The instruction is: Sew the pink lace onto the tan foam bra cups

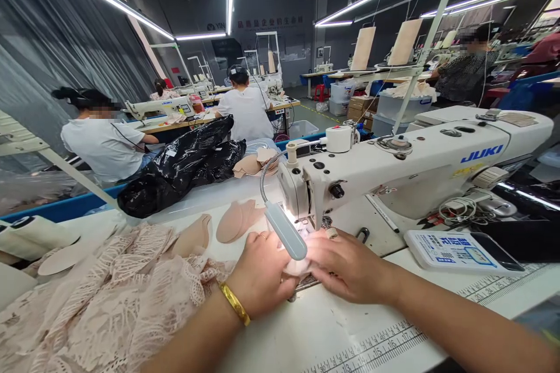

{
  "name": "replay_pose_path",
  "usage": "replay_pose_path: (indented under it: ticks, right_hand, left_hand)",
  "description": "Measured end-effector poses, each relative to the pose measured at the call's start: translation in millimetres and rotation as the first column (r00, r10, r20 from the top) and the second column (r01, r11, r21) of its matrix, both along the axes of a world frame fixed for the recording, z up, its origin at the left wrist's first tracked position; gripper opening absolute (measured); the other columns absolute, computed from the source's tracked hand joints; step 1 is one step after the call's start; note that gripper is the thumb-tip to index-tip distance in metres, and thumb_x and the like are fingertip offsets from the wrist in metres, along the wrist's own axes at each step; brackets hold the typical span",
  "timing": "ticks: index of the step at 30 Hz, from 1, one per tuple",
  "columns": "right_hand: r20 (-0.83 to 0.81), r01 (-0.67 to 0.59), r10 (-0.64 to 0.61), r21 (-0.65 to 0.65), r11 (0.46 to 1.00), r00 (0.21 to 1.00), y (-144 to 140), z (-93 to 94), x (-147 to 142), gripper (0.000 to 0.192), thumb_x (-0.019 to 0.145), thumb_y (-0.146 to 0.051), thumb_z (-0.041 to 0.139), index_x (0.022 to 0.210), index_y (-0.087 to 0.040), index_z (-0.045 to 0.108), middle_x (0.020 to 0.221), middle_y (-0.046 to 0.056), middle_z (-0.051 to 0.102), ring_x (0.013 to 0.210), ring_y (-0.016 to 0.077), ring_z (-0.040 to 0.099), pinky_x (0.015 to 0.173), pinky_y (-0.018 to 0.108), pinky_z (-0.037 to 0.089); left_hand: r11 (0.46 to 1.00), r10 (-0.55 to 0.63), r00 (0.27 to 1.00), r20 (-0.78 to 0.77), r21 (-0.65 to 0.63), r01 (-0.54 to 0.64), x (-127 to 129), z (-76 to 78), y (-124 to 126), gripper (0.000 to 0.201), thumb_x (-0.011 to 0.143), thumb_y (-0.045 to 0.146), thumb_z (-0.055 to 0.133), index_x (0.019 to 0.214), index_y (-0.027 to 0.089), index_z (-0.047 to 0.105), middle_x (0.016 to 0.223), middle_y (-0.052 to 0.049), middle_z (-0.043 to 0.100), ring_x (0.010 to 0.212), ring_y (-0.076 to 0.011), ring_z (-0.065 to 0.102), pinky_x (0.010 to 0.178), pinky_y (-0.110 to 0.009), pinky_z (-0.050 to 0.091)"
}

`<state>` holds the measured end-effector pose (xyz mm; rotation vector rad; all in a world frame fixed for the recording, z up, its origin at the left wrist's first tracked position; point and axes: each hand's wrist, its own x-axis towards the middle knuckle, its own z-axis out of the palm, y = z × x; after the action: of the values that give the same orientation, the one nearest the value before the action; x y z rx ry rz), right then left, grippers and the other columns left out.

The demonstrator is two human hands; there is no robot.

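Beneath the needle area of a white sewing machine (pixel 420 148), both my hands hold a small pale pink fabric piece (pixel 298 268). My left hand (pixel 262 271), with a gold bangle (pixel 235 304) at the wrist, grips its left side, fingers curled and thumb low at the near edge. From the right, my right hand (pixel 354 265) presses the same piece with bent fingers close to the presser area. A grey lamp head (pixel 286 230) on a bendy neck hides part of the fabric and some fingertips. Light from the lamp washes out the needle.
Beige lace fabric (pixel 114 297) is heaped at left, beside skin-coloured cup pieces (pixel 236 221). A phone (pixel 464 250) and scissors (pixel 433 220) lie at right. Black plastic bags (pixel 184 163) sit beyond the table. A ruler strip (pixel 376 349) runs along the near edge. Several people work farther back.
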<state>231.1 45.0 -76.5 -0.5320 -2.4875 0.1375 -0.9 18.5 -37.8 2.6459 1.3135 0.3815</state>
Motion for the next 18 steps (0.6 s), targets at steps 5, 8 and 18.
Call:
replay_pose_path:
  ticks: [5,8,18]
  right_hand:
    - [0.135,0.037,-0.038,0.012,0.999,0.990,3,-7.0,-9,0.024,0.096,-0.013,0.058,0.118,-0.021,0.063,0.111,0.007,0.071,0.099,0.0232,0.061,0.096,0.040,0.041]
    - [0.251,0.167,-0.175,0.050,0.985,0.952,14,-17.1,-4,0.033,0.082,0.007,0.048,0.089,-0.020,0.065,0.088,0.004,0.069,0.085,0.0206,0.059,0.096,0.039,0.040]
    - [0.255,0.166,-0.163,0.010,0.986,0.953,12,-10.8,2,0.044,0.082,0.006,0.044,0.101,-0.024,0.070,0.095,0.003,0.074,0.092,0.0224,0.060,0.093,0.038,0.042]
  left_hand:
    - [0.984,-0.083,0.991,0.104,-0.149,0.098,2,6.2,-10,0.040,0.076,0.018,0.067,0.116,0.025,0.061,0.125,-0.008,0.064,0.111,-0.0278,0.057,0.097,-0.041,0.048]
    - [0.983,-0.095,0.993,-0.068,-0.165,0.083,-1,9.6,-13,0.030,0.076,0.015,0.063,0.104,0.024,0.063,0.110,-0.006,0.066,0.099,-0.0278,0.059,0.088,-0.042,0.048]
    - [0.997,-0.077,0.991,-0.107,0.023,0.080,1,-1.7,-4,0.028,0.072,0.004,0.057,0.093,0.021,0.064,0.101,-0.003,0.071,0.097,-0.0276,0.059,0.093,-0.051,0.035]
